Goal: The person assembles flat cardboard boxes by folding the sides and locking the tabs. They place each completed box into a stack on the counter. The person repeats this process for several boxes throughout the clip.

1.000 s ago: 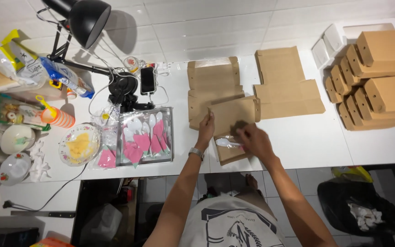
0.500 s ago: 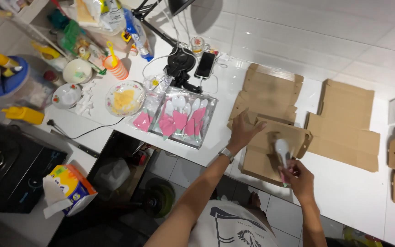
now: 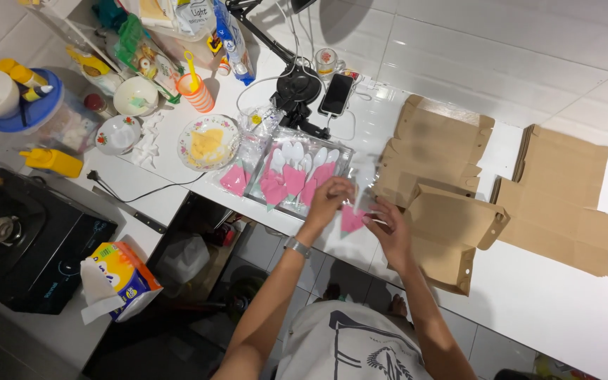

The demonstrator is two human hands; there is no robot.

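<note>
My left hand (image 3: 328, 199) and my right hand (image 3: 388, 226) together hold a clear plastic packet (image 3: 355, 211) with a white spoon and a pink napkin inside. They hold it just above the white counter (image 3: 529, 295), near its front edge. Right beside my left hand lies a clear tray (image 3: 297, 172) with several more spoon-and-pink-napkin packets. An open brown cardboard box (image 3: 452, 232) lies just right of my right hand. My left wrist wears a watch.
Flat brown cardboard blanks (image 3: 438, 137) (image 3: 557, 197) lie behind and right of the box. A phone (image 3: 337, 93), a lamp base (image 3: 297, 84), a plate of yellow food (image 3: 207, 141), an orange cup (image 3: 198, 91) and bowls crowd the left. A stove (image 3: 15, 239) and a tissue box (image 3: 117, 278) sit lower left.
My hands have left the open box and moved left toward the tray. They now hold a spoon packet between tray and box. The view has swung left.
</note>
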